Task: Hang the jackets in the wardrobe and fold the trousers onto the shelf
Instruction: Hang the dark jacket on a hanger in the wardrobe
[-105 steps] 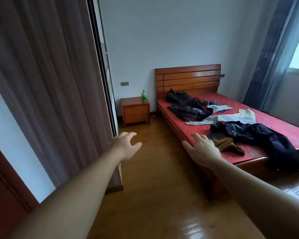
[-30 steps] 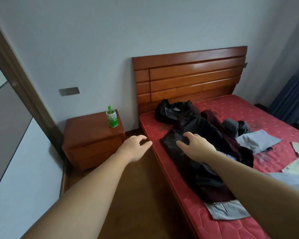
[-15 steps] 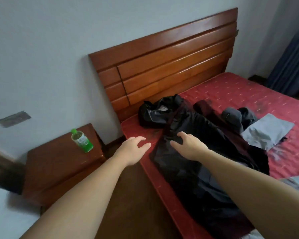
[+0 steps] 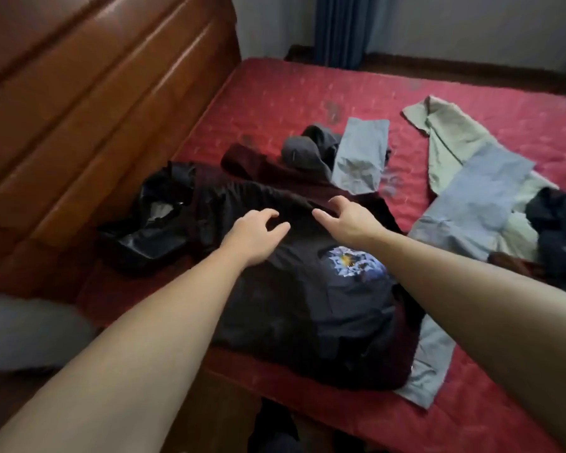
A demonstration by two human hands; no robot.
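1. Both hands are empty. The left hand point(image 4: 255, 234) and right hand point(image 4: 347, 220) hover side by side over the jacket point(image 4: 307, 308), fingers loosely spread and half curled, gripping nothing. I cannot tell whether the fingertips touch the cloth.
2. The jacket lies spread near the edge of the bed point(image 4: 275, 99), blue print up. It rests on a maroon garment point(image 4: 242, 161) and on one leg of the pale blue trousers point(image 4: 474, 197), which pokes out past its hem.
3. Grabbing at the top fold may catch the maroon layer too, so that two garments rise together.
4. The trouser leg pinned underneath may drag along as the jacket lifts and slide off the bed edge.
5. A pinch on loose cloth, not on the collar or shoulders, probably leaves the jacket hanging lopsided, which would be awkward for a hanger.
6. A black jacket point(image 4: 147, 230) sits bunched against the headboard point(image 4: 95, 109), just beside the left hand. Whether it is tangled with the first jacket is unclear, but if it is, a quick pull tows it along.
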